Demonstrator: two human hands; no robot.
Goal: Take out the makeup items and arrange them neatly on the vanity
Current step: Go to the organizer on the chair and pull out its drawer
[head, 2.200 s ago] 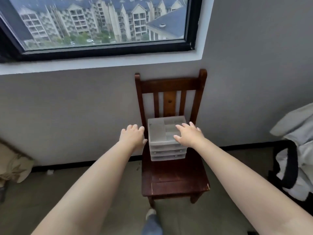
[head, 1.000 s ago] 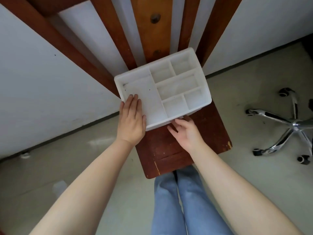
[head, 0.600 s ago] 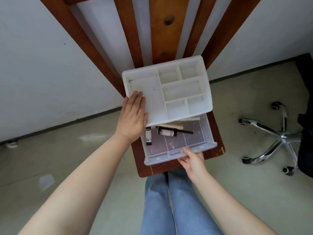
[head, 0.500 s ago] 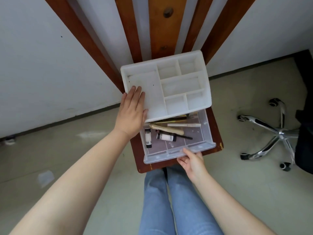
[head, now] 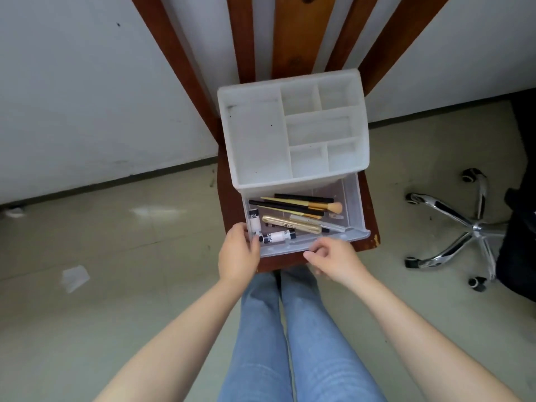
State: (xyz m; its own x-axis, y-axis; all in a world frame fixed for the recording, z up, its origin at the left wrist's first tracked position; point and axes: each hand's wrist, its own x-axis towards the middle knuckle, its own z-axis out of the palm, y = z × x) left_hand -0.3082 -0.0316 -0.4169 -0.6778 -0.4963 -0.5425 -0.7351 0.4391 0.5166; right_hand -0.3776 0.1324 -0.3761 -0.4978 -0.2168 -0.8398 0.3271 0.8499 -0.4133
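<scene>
A white plastic organizer (head: 255,140) with empty top compartments stands on a wooden chair (head: 224,195). Its clear top drawer (head: 352,204) is pulled out toward me. Inside lie several makeup brushes (head: 301,205), a gold tube (head: 290,224) and two small white tubes (head: 254,221), one of them (head: 277,237) against the front wall. My left hand (head: 237,255) grips the drawer's front left corner, thumb over the rim. My right hand (head: 333,258) hovers just in front of the drawer's lip with fingers loosely curled, holding nothing.
The chair's back slats (head: 293,33) rise against a white wall. A chrome office-chair base (head: 475,227) with castors stands on the floor to the right, next to a dark object (head: 519,256). A paper scrap (head: 75,277) lies on the floor at the left. My jeans-clad legs (head: 290,343) are below.
The drawer has slid out farther, showing more makeup items. My left hand left the organizer's top and came down to the drawer's front left corner. My right hand let go of the drawer front.
</scene>
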